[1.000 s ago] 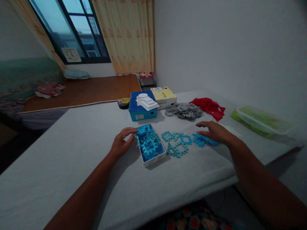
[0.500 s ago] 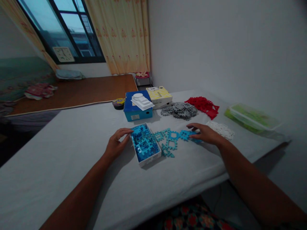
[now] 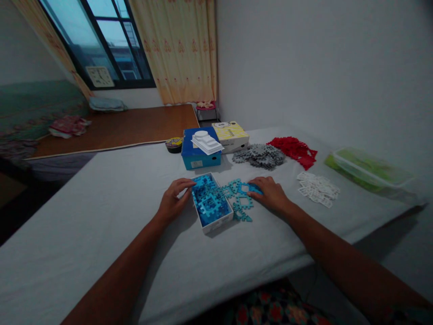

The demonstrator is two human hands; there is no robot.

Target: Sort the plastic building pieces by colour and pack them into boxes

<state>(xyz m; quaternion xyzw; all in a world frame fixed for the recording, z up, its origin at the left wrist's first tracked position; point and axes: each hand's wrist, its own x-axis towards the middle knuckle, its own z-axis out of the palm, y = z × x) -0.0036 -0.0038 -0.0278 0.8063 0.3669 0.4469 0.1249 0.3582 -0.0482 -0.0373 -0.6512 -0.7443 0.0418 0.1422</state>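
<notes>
A small white box [image 3: 218,224] full of blue puzzle-like pieces [image 3: 209,201] sits on the white-covered table [image 3: 101,216]. My left hand [image 3: 172,201] rests against the box's left wall, fingers curled on its rim. Loose blue pieces [image 3: 241,201] lie bunched just right of the box. My right hand [image 3: 269,194] lies flat on them, fingers stretched toward the box.
Behind stand a blue box [image 3: 199,155] with a white tray on top, a yellow box [image 3: 231,134] and a small round tin [image 3: 174,144]. Grey pieces [image 3: 260,156], red pieces [image 3: 294,149] and white pieces [image 3: 318,188] lie right. A green-lidded container [image 3: 368,170] is far right.
My right hand has slid left across the table, pushing the loose blue pieces together toward the box and uncovering the white pieces. The left hand has stayed on the box.
</notes>
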